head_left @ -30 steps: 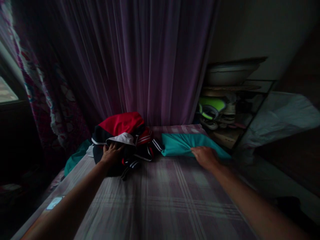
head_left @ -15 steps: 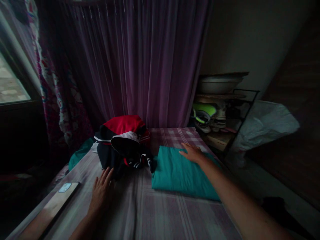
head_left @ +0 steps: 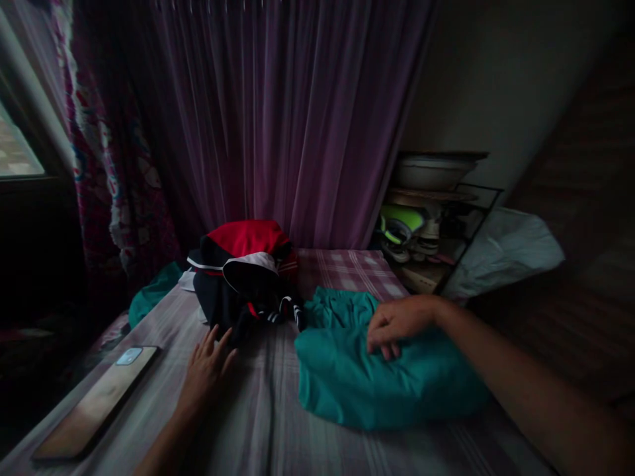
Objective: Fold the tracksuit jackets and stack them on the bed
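Observation:
My right hand (head_left: 399, 325) is over the teal cloth (head_left: 357, 383), its fingers curled down and closed on the fabric. The cloth's near part bulges up in a loose fold, while its far part lies wrinkled on the bed-like surface. To the left, my left hand (head_left: 208, 363) is open with fingers spread, palm down on the checked sheet (head_left: 248, 416). Its fingertips are close to the pile of dark clothes (head_left: 218, 301), which has a red garment (head_left: 251, 238) on top and white-striped edges. Whether the fingertips touch the pile, I cannot tell.
A phone (head_left: 99, 403) lies face down at the sheet's left edge. Behind hangs a purple curtain (head_left: 278, 132). At the right, a rack (head_left: 471, 205) holds a basin (head_left: 434, 170) and shoes (head_left: 426, 238), with a pale plastic bag (head_left: 510, 251) beside it.
My right hand has closed on the teal cloth and drawn its upper layer toward me, so the flat fold is now rumpled and bulging. My left hand stays nearly in place.

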A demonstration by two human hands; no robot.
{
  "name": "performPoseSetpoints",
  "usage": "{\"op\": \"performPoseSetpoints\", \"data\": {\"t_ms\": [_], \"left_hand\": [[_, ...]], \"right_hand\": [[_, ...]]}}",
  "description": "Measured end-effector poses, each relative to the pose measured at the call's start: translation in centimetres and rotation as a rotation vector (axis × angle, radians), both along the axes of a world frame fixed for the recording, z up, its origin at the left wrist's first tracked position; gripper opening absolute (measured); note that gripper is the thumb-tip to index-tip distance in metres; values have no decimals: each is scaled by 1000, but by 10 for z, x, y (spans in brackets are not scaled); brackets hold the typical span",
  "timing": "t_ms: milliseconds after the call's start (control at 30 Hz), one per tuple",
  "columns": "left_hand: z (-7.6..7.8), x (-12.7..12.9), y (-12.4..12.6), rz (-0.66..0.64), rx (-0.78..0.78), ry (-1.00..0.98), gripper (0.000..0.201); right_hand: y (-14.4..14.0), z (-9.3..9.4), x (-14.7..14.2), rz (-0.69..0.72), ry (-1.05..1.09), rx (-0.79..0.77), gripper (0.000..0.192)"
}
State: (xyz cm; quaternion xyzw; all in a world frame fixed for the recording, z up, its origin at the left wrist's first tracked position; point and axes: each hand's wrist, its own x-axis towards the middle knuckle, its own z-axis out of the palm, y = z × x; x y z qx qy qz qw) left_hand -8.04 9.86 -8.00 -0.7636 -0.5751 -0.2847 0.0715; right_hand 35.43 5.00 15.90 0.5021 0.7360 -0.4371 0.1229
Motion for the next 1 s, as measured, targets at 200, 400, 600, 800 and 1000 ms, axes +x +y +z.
{"op": "performPoseSetpoints", "data": {"t_ms": [200, 400, 600, 800, 1000], "left_hand": [[1, -3, 0, -16, 32, -67, 55], [6, -1, -4, 19, 30, -90, 59], [9, -1, -3, 33, 22, -119, 59], [8, -1, -3, 53, -7, -177, 53], [9, 1, -3, 40, -38, -251, 53]], "right_hand": [[28, -35, 13, -201, -276, 357, 32], [56, -94, 35, -366, -444, 563, 47], [73, -134, 32, -445, -473, 568, 83], [75, -129, 27, -306, -397, 552, 57], [83, -30, 35, -297, -441, 800, 37]]}}
